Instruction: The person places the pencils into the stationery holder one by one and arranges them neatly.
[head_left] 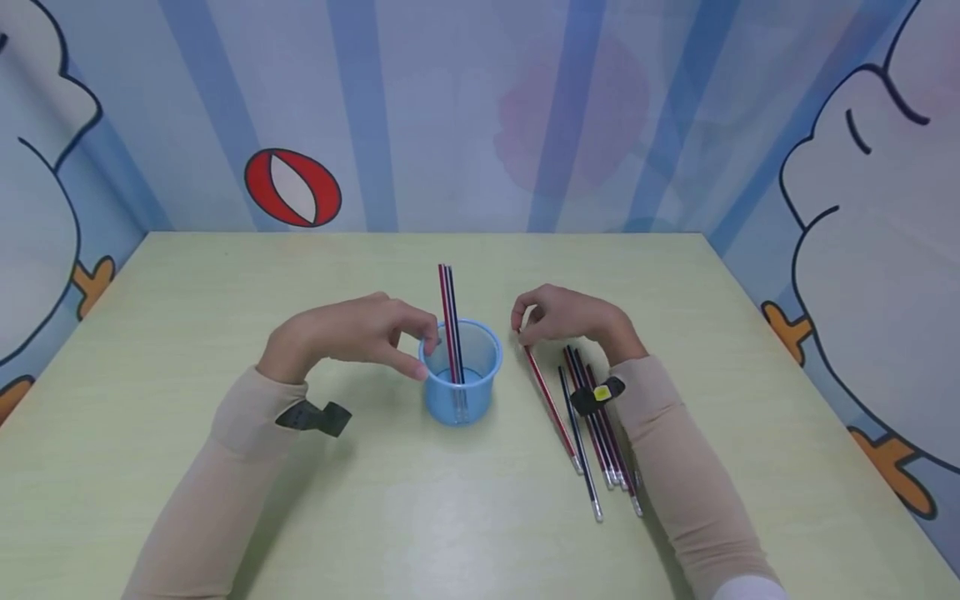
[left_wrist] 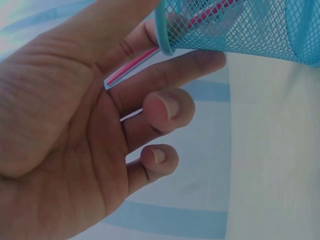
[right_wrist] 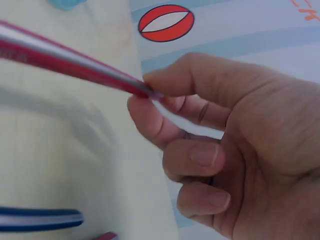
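Note:
A blue mesh pencil cup [head_left: 480, 396] stands upright on the table, with a few red and dark-blue striped pencils [head_left: 452, 321] leaning inside it. My left hand [head_left: 360, 329] holds the cup's left side, thumb and index finger at the rim; in the left wrist view the other fingers [left_wrist: 167, 112] curl beside the mesh [left_wrist: 250, 30]. To the right of the cup, my right hand [head_left: 566, 315] pinches the far end of a red pencil [head_left: 551, 400] between thumb and fingertips. That pencil slants toward the front, its metal-capped end low by the table. The right wrist view shows the pinched tip [right_wrist: 145, 90] closely.
Several more striped pencils [head_left: 600, 442] lie in a loose bunch under and beside the right wrist, capped ends toward the front. The pale wooden table [head_left: 375, 517] meets a printed blue backdrop [head_left: 450, 125] at its far edge, and printed side panels flank it.

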